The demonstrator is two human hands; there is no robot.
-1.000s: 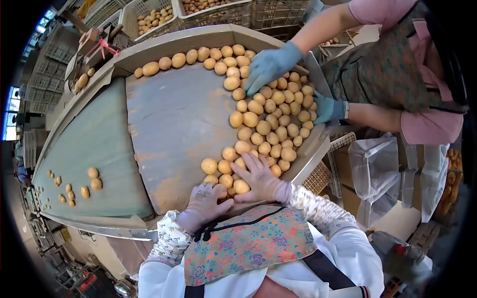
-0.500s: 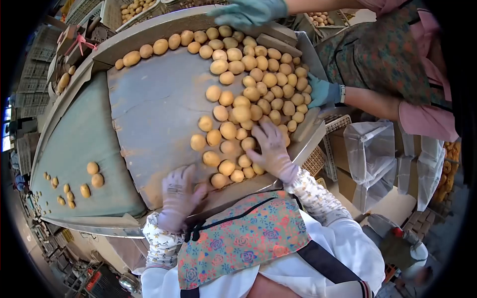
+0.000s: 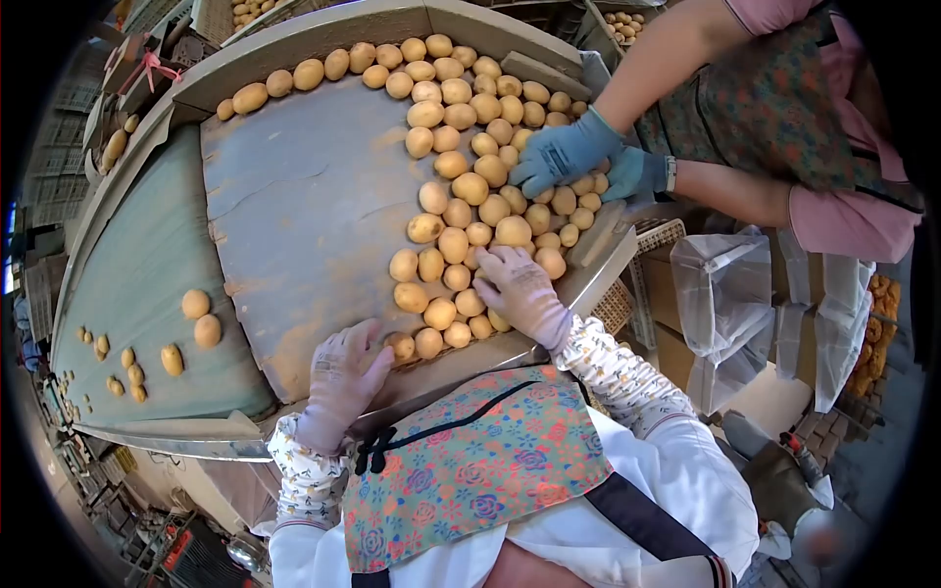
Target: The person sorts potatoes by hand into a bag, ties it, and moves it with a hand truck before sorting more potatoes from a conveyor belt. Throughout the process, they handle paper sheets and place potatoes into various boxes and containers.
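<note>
Yellow-brown potatoes lie massed over the right half of a grey sorting table. My left hand, in a thin pale glove, is near the front edge, with thumb and fingers apart and nothing between them. Just beyond its thumb sits a small potato. My right hand, gloved alike, reaches over the front of the pile. Its fingers are spread and bent down among the potatoes, the tips touching or very close to them; none is lifted.
Opposite, a co-worker's blue-gloved hands work in the pile's right side. A green conveyor belt with scattered potatoes adjoins on the left. A raised metal rim borders the table. Plastic-lined boxes stand to the right.
My left hand's fingers have spread, and a potato now lies by its thumb. My right hand has shifted slightly left. The co-worker's one hand has come from the far rim into the pile.
</note>
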